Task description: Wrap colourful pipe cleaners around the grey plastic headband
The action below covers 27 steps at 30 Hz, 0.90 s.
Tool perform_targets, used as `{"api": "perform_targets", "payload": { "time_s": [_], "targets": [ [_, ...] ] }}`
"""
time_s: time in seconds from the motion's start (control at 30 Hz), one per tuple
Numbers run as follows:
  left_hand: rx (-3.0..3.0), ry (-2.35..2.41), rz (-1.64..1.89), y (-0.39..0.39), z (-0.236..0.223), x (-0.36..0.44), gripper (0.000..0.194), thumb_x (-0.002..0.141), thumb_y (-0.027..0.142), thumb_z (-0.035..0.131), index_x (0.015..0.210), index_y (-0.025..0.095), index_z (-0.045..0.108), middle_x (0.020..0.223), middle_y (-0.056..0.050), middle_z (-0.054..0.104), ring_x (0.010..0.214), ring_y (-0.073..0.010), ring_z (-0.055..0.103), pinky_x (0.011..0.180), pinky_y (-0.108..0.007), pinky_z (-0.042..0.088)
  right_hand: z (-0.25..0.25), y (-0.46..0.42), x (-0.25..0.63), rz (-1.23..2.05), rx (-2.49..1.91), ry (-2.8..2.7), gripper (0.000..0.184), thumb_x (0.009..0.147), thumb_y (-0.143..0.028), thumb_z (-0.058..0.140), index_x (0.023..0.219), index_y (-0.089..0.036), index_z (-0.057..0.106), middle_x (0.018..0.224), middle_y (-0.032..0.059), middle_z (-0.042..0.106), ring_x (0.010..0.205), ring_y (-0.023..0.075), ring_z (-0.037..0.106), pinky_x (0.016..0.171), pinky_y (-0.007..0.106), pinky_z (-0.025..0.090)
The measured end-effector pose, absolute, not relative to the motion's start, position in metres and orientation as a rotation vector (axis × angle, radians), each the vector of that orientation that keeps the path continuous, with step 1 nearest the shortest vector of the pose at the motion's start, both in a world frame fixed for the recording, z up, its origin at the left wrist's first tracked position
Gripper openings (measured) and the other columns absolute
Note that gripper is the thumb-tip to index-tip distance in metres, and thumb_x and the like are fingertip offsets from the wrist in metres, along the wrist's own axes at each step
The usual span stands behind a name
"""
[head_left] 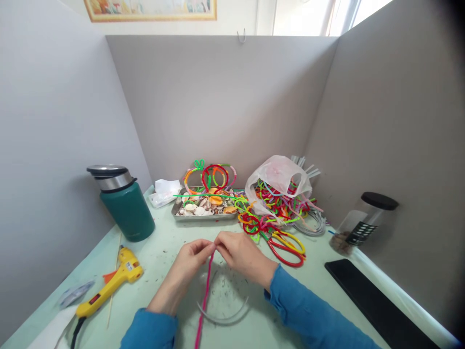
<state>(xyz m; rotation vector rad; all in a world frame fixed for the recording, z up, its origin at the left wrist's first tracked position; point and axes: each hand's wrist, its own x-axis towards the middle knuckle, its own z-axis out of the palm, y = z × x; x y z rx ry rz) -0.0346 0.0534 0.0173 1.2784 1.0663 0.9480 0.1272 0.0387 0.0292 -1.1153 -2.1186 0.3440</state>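
My left hand and my right hand meet over the middle of the table, fingertips touching. Pinched between them is the top end of a pink pipe cleaner, whose length hangs down toward the front edge. Below my hands a curved grey wire or tube lies on the table, crossed by the pipe cleaner. My fingers hide the exact spot where the end is gripped.
A metal tray of shells, a plastic bag of coloured pipe cleaners and bent loops stand behind my hands. Left are a green bottle and a yellow glue gun; right, a jar and a black slab.
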Motion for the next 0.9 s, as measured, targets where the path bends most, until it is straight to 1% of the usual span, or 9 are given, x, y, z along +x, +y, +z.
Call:
{"api": "perform_targets", "payload": {
  "time_s": [0.07,0.2,0.3,0.4,0.53,0.63,0.7,0.8,0.9],
  "targets": [
    [1.310,1.065,0.930,0.055,0.015,-0.035,0.026,0.067,0.037,0.069,0.067,0.012,0.062,0.049,0.005,0.046,0.044,-0.0050,0.037,0.042,-0.016,0.031,0.032,0.041,0.130,0.589,-1.111,-2.056,0.009,0.082,-0.023,0.053,0.080,-0.017,0.059,0.070,0.0029,0.061,0.063,0.0141,0.057,0.058,0.024,0.040],
    [1.125,0.954,0.912,0.056,0.015,-0.039,0.026,0.071,0.039,0.066,0.070,0.015,0.056,0.041,0.010,0.033,0.034,-0.0023,0.020,0.034,-0.016,0.017,0.038,0.055,0.148,1.313,-0.987,-1.616,0.032,0.087,-0.043,0.042,0.094,-0.015,0.056,0.082,0.0062,0.062,0.061,0.0128,0.060,0.051,0.023,0.046],
    [1.003,0.824,0.934,0.057,0.018,-0.042,0.026,0.073,0.036,0.064,0.066,0.015,0.051,0.043,0.011,0.031,0.034,-0.0004,0.012,0.032,-0.016,0.009,0.035,0.063,0.158,1.459,-0.989,-1.375,0.035,0.082,-0.046,0.049,0.090,-0.012,0.056,0.086,0.0079,0.062,0.063,0.0127,0.060,0.053,0.025,0.050],
    [0.943,0.752,0.947,0.057,0.019,-0.044,0.026,0.077,0.034,0.061,0.065,0.015,0.048,0.043,0.011,0.034,0.032,0.0006,0.010,0.031,-0.016,0.008,0.024,0.058,0.150,1.603,-1.013,-1.491,0.034,0.074,-0.044,0.061,0.084,-0.012,0.059,0.085,0.0075,0.063,0.061,0.0115,0.060,0.051,0.022,0.047],
    [0.905,0.717,0.962,0.059,0.017,-0.045,0.027,0.079,0.033,0.059,0.064,0.016,0.045,0.044,0.010,0.036,0.031,0.0011,0.011,0.031,-0.016,0.007,0.009,0.044,0.123,1.772,-0.931,-1.518,0.032,0.071,-0.041,0.065,0.080,-0.011,0.059,0.075,0.0046,0.063,0.057,0.0092,0.058,0.053,0.020,0.044],
    [0.849,0.734,0.982,0.061,0.016,-0.045,0.028,0.076,0.033,0.062,0.065,0.016,0.043,0.045,0.011,0.034,0.032,0.0011,0.012,0.031,-0.015,0.006,0.006,0.040,0.113,1.942,-0.849,-1.330,0.028,0.071,-0.039,0.063,0.077,-0.014,0.052,0.071,0.0027,0.061,0.055,0.0113,0.059,0.054,0.025,0.046],
    [0.802,0.770,1.003,0.062,0.017,-0.045,0.028,0.074,0.033,0.065,0.068,0.017,0.044,0.045,0.012,0.031,0.033,0.0010,0.012,0.032,-0.015,0.005,0.008,0.041,0.115,1.980,-0.870,-1.257,0.026,0.073,-0.039,0.060,0.076,-0.016,0.048,0.061,-0.0023,0.056,0.043,0.0083,0.050,0.048,0.025,0.045],
    [0.774,0.797,1.003,0.063,0.018,-0.045,0.029,0.070,0.032,0.069,0.072,0.016,0.045,0.046,0.013,0.025,0.034,0.0009,0.011,0.033,-0.015,0.004,0.017,0.044,0.127,1.869,-1.019,-1.314,0.022,0.076,-0.037,0.057,0.077,-0.017,0.051,0.054,-0.0081,0.043,0.036,0.0025,0.028,0.038,0.016,0.030],
    [0.775,0.800,0.991,0.063,0.017,-0.046,0.030,0.068,0.030,0.071,0.071,0.017,0.044,0.046,0.014,0.021,0.035,0.0006,0.009,0.033,-0.015,0.003,0.024,0.050,0.141,1.594,-1.179,-1.588,0.021,0.077,-0.036,0.057,0.078,-0.015,0.059,0.054,-0.0070,0.041,0.041,0.0037,0.029,0.040,0.016,0.023]
  ]
}}
